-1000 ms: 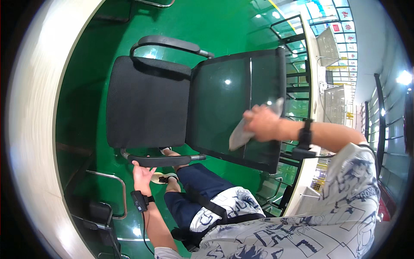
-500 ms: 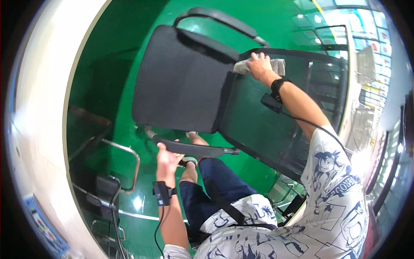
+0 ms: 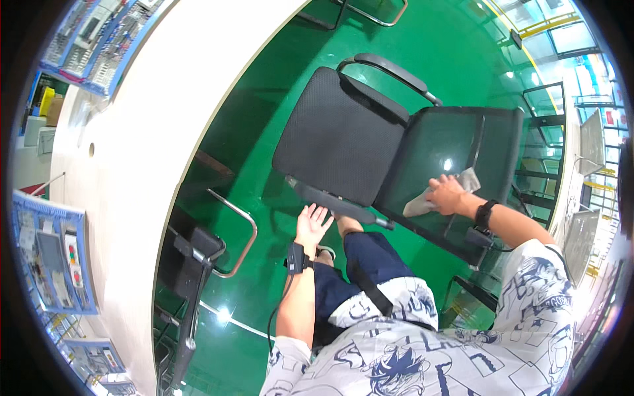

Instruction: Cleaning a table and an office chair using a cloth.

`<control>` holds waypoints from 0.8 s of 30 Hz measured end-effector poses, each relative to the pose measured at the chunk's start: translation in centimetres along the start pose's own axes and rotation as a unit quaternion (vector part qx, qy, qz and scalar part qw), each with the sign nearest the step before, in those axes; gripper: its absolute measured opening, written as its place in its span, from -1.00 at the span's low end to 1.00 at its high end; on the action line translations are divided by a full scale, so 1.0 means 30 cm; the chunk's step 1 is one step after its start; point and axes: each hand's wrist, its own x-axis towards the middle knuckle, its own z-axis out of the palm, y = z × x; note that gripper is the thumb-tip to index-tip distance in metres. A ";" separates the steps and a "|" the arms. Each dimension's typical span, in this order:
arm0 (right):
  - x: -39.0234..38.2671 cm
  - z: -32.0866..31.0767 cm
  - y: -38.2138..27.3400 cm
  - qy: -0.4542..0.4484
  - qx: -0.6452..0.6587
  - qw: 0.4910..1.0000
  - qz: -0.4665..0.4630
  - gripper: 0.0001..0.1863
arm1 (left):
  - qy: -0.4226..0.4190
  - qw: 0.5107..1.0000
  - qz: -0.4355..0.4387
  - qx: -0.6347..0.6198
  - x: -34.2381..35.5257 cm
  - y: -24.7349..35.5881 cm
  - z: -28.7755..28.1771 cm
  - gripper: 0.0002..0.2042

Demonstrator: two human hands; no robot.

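A black office chair (image 3: 343, 138) with a padded seat stands in front of me. Its see-through mesh backrest (image 3: 432, 148) reaches off to the right. My right hand (image 3: 447, 195) is closed on a light grey cloth (image 3: 417, 206), which lies against the near half of the mesh and sticks out on both sides of the fingers. Palm up and fingers spread, my left hand (image 3: 313, 224) is next to the near armrest (image 3: 340, 203) and holds nothing; whether the fingertips touch it I cannot tell. The far armrest (image 3: 389, 69) is untouched.
A long pale table (image 3: 132, 152) curves along the left, with blue-framed equipment panels (image 3: 56, 254) at its outer side. Another black chair (image 3: 198, 257) with a metal arm stands lower left. A dark metal frame (image 3: 545, 138) is at the right. The floor (image 3: 277, 264) is shiny green.
The cloth in my right hand has moved from the backrest's far side to its near half. My left hand has come off the near armrest and opened. The whole view has shifted.
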 end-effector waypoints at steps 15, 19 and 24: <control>-0.649 0.010 0.172 0.333 0.174 0.923 0.077 -0.71 | -0.022 0.986 -0.004 0.167 -0.322 -0.262 0.042 -0.57; -0.455 0.179 0.439 0.588 0.314 0.736 0.118 -0.62 | 0.013 0.977 -0.003 0.214 -0.314 -0.463 0.126 -0.43; -0.231 0.167 0.426 0.428 0.809 0.404 0.000 -0.45 | 0.011 0.985 -0.106 0.138 -0.253 -0.747 0.177 -0.09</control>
